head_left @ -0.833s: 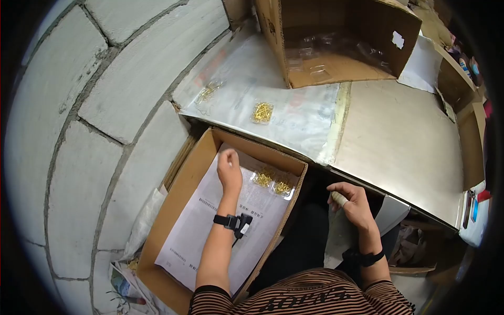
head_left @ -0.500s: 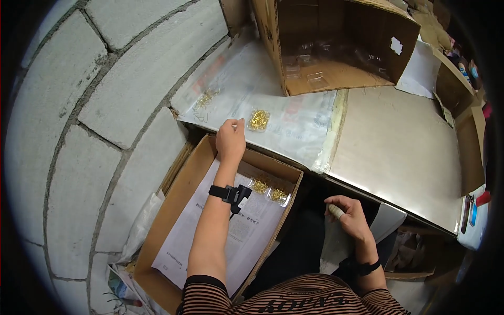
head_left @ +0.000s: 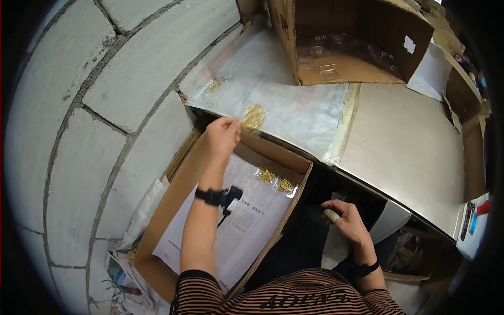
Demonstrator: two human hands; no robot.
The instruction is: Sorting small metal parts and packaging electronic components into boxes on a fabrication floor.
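Observation:
My left hand [head_left: 223, 135] has its fingers closed at the near edge of a small clear plastic box [head_left: 253, 117] full of thin gold-coloured metal pieces. Motion smears the box, which shows over the work surface's edge. My right hand [head_left: 346, 220], with pale tape round one finger, hovers over my lap. Its fingers are curled together; anything inside them is hidden. Below my left hand stands an open cardboard box [head_left: 157, 223] with printed paper [head_left: 226, 226] in it. Two clear boxes, a left one [head_left: 266, 175] and a right one [head_left: 285, 185], hold gold pieces at its far right corner.
Loose gold pieces [head_left: 216, 84] lie on the plastic-covered surface [head_left: 294, 113] by the block wall [head_left: 131, 68]. A sideways cardboard box [head_left: 362, 31] holds several clear plastic boxes. A bare metal top [head_left: 409, 152] spreads to the right, bordered by cardboard [head_left: 475, 157].
My left hand has taken hold of the clear box of gold pieces, which is now in blurred motion. My right hand keeps nearly the same pose. The whole view has shifted slightly.

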